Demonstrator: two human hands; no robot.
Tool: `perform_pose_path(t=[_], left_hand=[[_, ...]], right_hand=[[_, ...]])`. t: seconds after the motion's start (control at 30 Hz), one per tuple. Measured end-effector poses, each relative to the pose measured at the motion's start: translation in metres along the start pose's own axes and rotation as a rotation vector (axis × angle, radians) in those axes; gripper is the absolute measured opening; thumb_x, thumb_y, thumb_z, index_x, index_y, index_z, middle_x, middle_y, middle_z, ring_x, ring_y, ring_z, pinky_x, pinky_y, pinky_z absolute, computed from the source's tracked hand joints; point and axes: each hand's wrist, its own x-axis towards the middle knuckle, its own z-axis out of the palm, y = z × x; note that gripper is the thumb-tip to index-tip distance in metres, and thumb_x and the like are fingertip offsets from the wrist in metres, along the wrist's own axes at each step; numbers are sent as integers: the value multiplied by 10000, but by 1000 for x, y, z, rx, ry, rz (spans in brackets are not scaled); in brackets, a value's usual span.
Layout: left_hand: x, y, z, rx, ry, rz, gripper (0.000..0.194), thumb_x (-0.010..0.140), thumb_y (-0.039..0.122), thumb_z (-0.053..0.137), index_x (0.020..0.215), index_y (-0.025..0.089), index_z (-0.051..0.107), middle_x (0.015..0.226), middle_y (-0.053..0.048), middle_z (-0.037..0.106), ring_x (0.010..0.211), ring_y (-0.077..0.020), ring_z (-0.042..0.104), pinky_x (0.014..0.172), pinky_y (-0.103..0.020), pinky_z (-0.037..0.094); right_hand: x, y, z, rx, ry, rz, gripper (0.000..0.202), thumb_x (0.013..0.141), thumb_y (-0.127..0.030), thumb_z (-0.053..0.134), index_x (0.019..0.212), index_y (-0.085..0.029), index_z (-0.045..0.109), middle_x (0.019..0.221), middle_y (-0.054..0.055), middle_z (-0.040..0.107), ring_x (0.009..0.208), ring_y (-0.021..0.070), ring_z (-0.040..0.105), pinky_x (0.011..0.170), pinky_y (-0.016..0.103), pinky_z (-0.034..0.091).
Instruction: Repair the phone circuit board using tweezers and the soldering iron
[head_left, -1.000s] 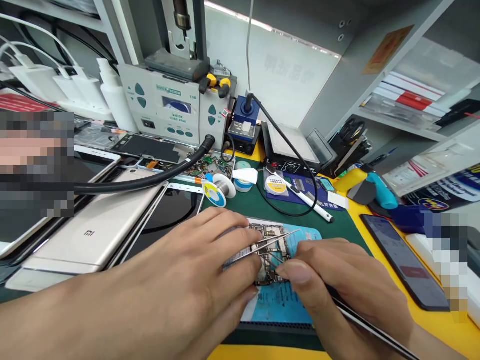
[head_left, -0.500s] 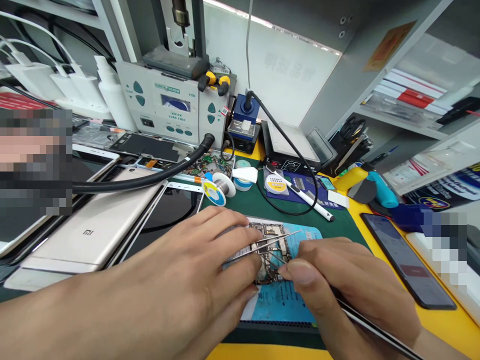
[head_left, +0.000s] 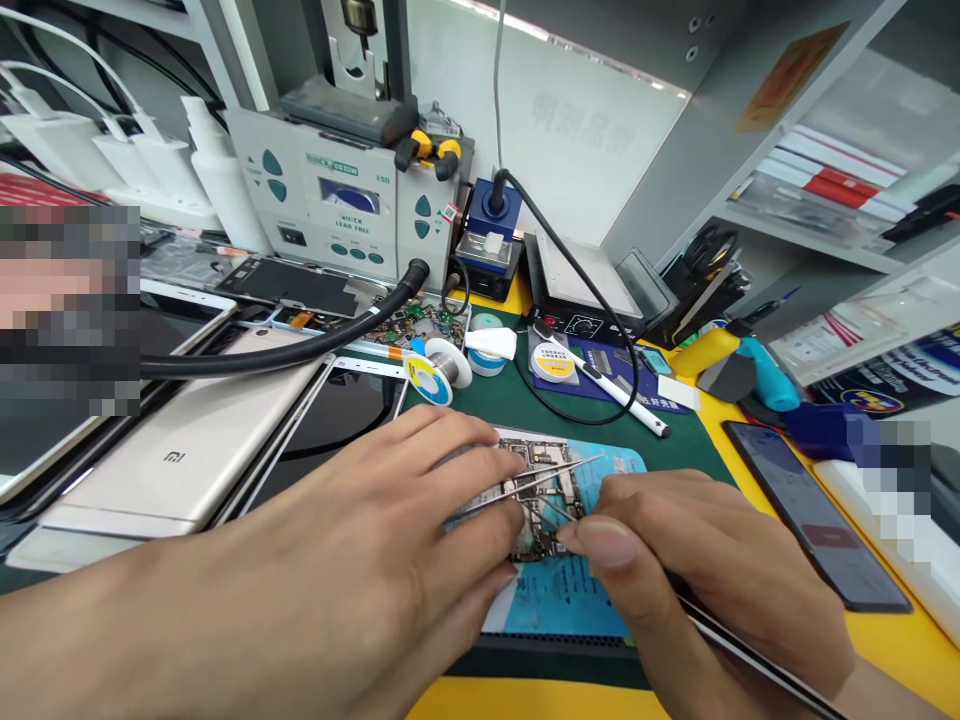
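Observation:
A phone circuit board (head_left: 547, 462) lies on a blue-and-white printed card (head_left: 570, 600). My left hand (head_left: 405, 510) reaches over its left side, closed with metal tweezers (head_left: 551, 472) between the fingers; its fingertips rest at the board's edge. The tweezers' tips are slightly apart and point right across the board. My right hand (head_left: 697, 560) is closed in a pen grip on a slim metal tool (head_left: 750, 645) with a dark and silver shaft. The tool's thin tip reaches the middle of the board. Its exact kind is hard to make out, and my fingers hide part of it.
Behind stand a hot air station (head_left: 337, 200) with a black hose (head_left: 300, 362) and a solder spool (head_left: 435, 372). Phones, including a gold phone (head_left: 180, 430), lie left. A white pen-shaped iron (head_left: 622, 395) lies beyond the board; a dark phone (head_left: 817, 515) is at right.
The camera view has shifted slightly. Both hands keep nearly the same place and grip over the board; the tool tip and tweezers show almost no movement.

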Motion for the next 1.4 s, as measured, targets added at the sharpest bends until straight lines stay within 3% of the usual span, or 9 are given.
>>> perform_pose_path(t=[0.17,0.43,0.73,1.23,1.4], left_hand=[[1,-1,-1,9,0,-1,263,1085,193,490,1136,110,734,1046,-102,729,1134,-313,642,1035,-509,547],[1,-2,-2,-1,-5,6,279,1094,186,487,1227,104,718,1234,-90,724,1203,-308,614,1039,-503,520],[1,-2,-3,-2,-12,3,280,1100,191,481,1244,92,699,1283,-113,709,1212,-323,611,1019,-513,526],[1,-1,-1,-1,5,-8,241,1074,162,497,1143,95,718,1206,-129,733,1183,-327,640,1042,-520,551],[0,-2,-1,-13,-12,-1,258,1081,171,495,1190,85,712,1245,-130,720,1200,-343,624,1028,-536,542]], right_hand=[[3,1,0,-7,-1,-4,344,1087,-121,487,773,-201,603,565,-27,613,479,104,561,506,273,425],[4,0,0,-12,-8,0,368,1097,-140,463,769,-192,622,555,-20,611,465,112,559,491,284,414],[4,1,-1,-17,-14,-8,321,1066,-107,475,798,-186,633,561,-23,613,465,118,559,484,289,410],[5,1,-1,-26,-35,-26,293,1061,-97,471,816,-213,584,577,-35,597,486,116,550,505,290,416],[5,1,-1,-14,-37,-28,301,1054,-98,484,791,-203,586,575,-38,582,490,107,533,506,286,418]])
